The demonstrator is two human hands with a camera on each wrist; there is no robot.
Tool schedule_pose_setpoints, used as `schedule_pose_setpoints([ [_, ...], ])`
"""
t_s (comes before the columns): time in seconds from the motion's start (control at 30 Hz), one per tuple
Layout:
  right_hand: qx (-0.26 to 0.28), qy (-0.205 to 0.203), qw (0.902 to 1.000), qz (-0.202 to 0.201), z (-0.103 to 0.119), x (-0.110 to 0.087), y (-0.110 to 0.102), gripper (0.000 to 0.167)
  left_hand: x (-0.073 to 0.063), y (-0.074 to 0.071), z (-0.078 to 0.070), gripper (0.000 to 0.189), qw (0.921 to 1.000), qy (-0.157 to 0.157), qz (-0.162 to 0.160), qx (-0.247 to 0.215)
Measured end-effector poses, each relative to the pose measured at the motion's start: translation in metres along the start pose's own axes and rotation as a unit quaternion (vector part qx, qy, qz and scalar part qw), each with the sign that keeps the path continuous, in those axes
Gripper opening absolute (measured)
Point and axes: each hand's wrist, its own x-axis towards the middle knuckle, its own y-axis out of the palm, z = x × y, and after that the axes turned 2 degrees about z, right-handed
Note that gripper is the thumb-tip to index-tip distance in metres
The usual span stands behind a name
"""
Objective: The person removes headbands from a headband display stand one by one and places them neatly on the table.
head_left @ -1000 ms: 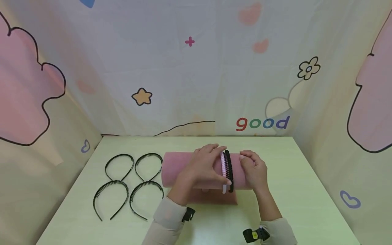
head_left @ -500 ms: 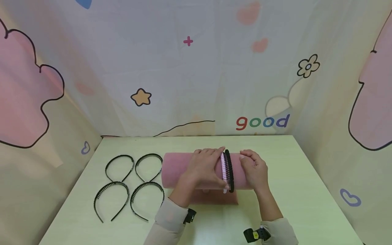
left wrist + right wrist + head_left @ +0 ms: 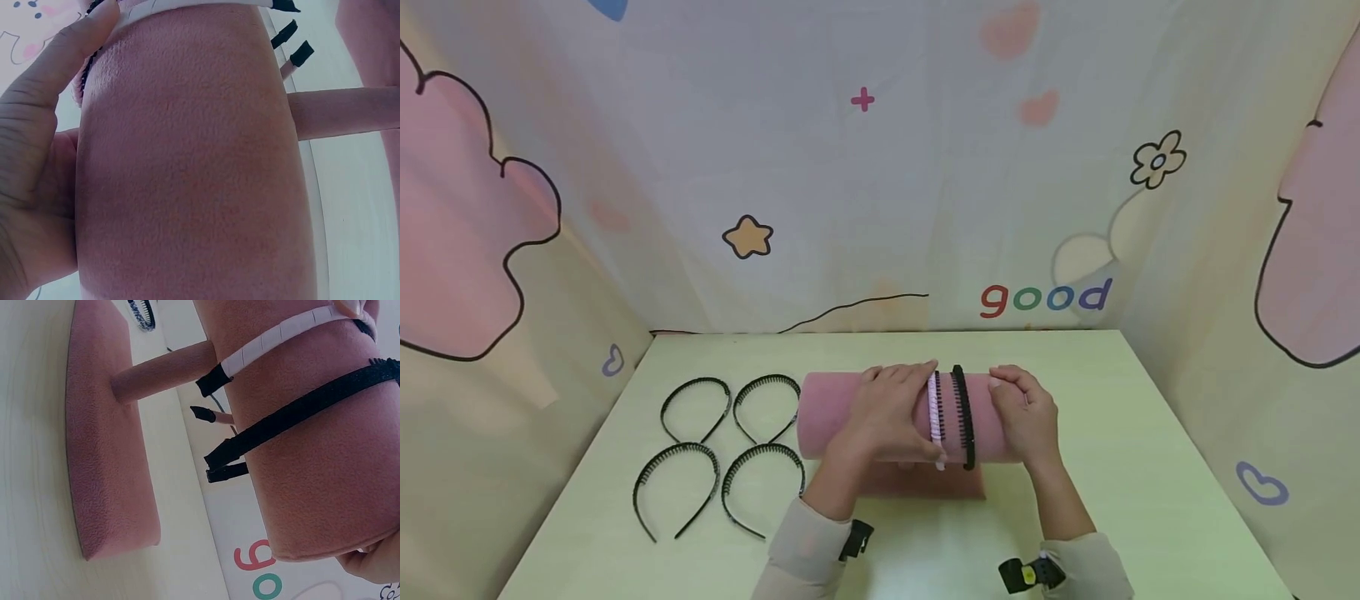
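Observation:
A pink plush headband stand (image 3: pixel 831 415) has a horizontal roll on a short post above a base (image 3: pixel 109 469). Two toothed headbands sit around the roll: a pale pink one (image 3: pixel 936 408) with black tips and a black one (image 3: pixel 965 425) to its right, a strip of plush between them. My left hand (image 3: pixel 883 412) spans the roll and holds the pale pink headband, fingertips at its top and thumb near its lower end. With my right hand (image 3: pixel 1028 417) I grip the roll's right end. In the right wrist view, both headbands' ends stick out past the roll.
Several black toothed headbands lie on the pale table left of the stand, among them a front one (image 3: pixel 676 450) and a back one (image 3: pixel 696 382). A printed curtain (image 3: pixel 820 167) surrounds the table at the back and sides.
The pale pink headband has slid left along the roll with my left hand, away from the black headband it was beside. My right hand stays at the roll's right end.

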Motion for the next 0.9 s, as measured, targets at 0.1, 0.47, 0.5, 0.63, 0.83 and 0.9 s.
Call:
schedule_pose_setpoints([
  [0.1, 0.000, -0.001, 1.0000, 0.000, 0.002, 0.000, 0.000, 0.024, -0.001, -0.001, 0.001, 0.116, 1.0000, 0.000, 0.001, 0.008],
  [0.47, 0.010, 0.003, 0.9999, 0.000, -0.001, 0.001, 0.000, 0.022, -0.009, -0.006, 0.006, 0.117, 1.0000, -0.004, 0.001, 0.003],
  [0.5, 0.011, 0.002, 0.9999, -0.001, -0.001, 0.001, 0.000, 0.022, -0.010, -0.006, 0.008, 0.117, 1.0000, -0.005, 0.001, 0.002],
  [0.63, 0.013, -0.003, 0.9999, -0.008, -0.001, 0.001, 0.000, 0.021, -0.015, -0.007, 0.013, 0.119, 1.0000, -0.009, -0.003, -0.003],
  [0.83, 0.009, 0.006, 0.9999, 0.001, 0.000, 0.001, 0.000, 0.023, -0.020, -0.008, 0.019, 0.120, 0.9998, -0.015, -0.011, -0.010],
  [0.9, 0.005, 0.006, 1.0000, 0.002, 0.001, 0.001, 0.000, 0.024, -0.021, -0.009, 0.020, 0.120, 0.9998, -0.015, -0.013, -0.011],
])
